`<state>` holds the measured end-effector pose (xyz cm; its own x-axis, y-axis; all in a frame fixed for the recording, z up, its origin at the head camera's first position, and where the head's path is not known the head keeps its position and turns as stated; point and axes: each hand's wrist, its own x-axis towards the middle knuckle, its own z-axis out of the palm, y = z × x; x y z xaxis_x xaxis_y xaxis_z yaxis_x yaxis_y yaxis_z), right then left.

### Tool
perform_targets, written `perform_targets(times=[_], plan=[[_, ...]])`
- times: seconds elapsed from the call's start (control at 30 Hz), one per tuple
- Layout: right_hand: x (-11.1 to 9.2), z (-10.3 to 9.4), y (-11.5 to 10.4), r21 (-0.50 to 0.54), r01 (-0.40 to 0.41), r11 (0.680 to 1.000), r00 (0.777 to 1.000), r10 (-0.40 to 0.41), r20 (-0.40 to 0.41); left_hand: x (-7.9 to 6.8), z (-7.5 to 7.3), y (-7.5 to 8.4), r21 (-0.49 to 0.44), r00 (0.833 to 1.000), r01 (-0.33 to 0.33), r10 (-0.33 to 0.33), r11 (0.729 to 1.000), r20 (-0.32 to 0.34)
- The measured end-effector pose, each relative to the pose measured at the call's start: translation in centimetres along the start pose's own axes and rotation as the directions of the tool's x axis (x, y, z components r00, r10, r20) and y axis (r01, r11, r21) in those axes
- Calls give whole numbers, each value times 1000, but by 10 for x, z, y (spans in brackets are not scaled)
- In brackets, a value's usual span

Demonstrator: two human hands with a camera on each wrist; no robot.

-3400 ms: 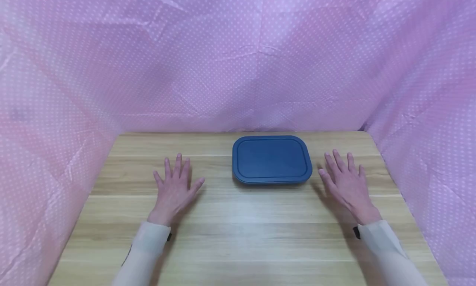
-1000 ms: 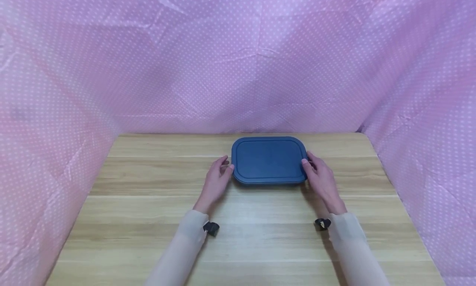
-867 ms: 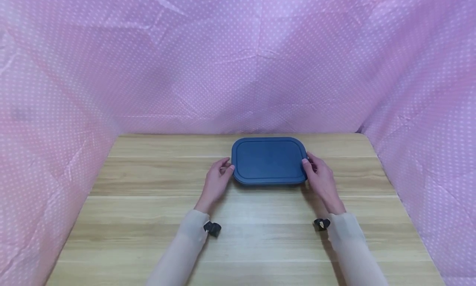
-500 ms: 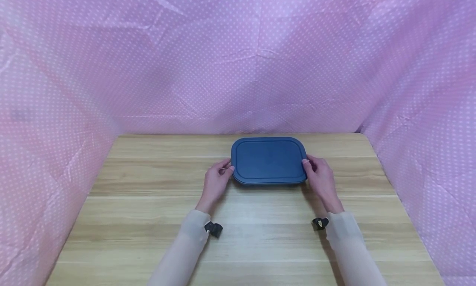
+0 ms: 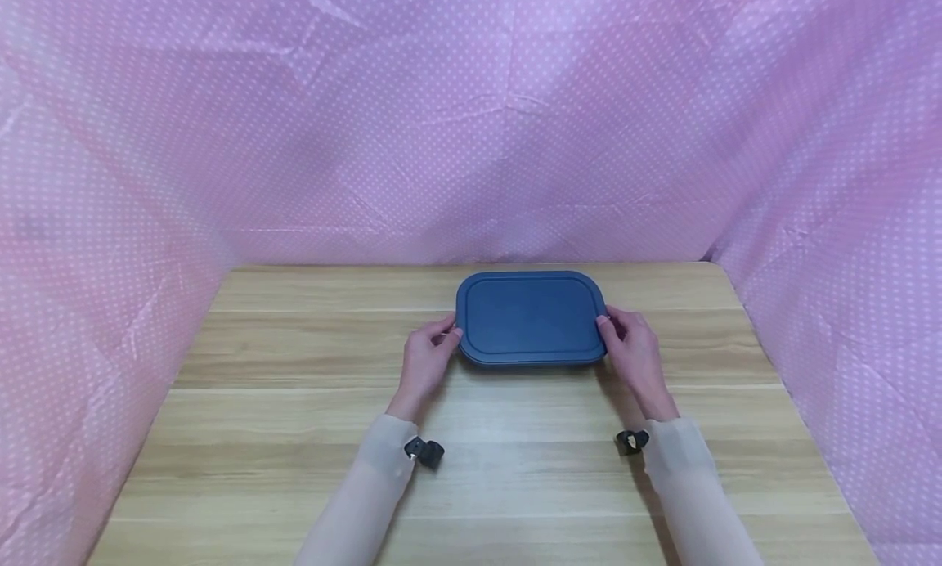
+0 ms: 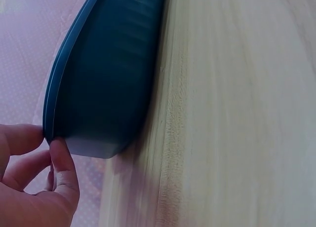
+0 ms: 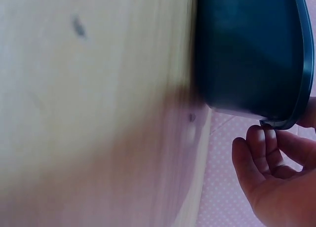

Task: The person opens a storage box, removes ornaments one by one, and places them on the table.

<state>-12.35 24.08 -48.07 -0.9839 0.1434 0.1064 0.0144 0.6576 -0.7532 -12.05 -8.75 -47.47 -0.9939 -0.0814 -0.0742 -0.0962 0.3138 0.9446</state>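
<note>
A dark blue rectangular food container (image 5: 530,316) with rounded corners and a matching flat lid sits on the wooden table. My left hand (image 5: 427,361) pinches its left rim; in the left wrist view the thumb and a finger of that hand (image 6: 37,192) meet at the lid's edge. On the opposite side, my right hand (image 5: 636,357) holds the right rim, thumb on top of the lid. The right wrist view has the curled fingers of that hand (image 7: 284,182) under the rim, against the container's end (image 7: 247,54). The inside is hidden by the lid.
The light wooden table (image 5: 294,468) has its back edge just beyond the container. Pink dotted cloth (image 5: 471,141) hangs behind and on both sides. A small black camera mount sits at each wrist, the left one (image 5: 424,452) and the right one (image 5: 632,442).
Both hands, spread apart with straight fingers at first, have come inward to the container's ends. Over the last second the left fingers have closed onto the rim; the right grip stays much the same.
</note>
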Motion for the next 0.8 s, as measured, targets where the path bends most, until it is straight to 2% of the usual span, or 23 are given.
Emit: perform_targets(times=[0.8], plan=[[-5,-5,0,-16,-21,1000,1000,21,2,-3,3,1,-29,1000,3,-3,1000,-18]])
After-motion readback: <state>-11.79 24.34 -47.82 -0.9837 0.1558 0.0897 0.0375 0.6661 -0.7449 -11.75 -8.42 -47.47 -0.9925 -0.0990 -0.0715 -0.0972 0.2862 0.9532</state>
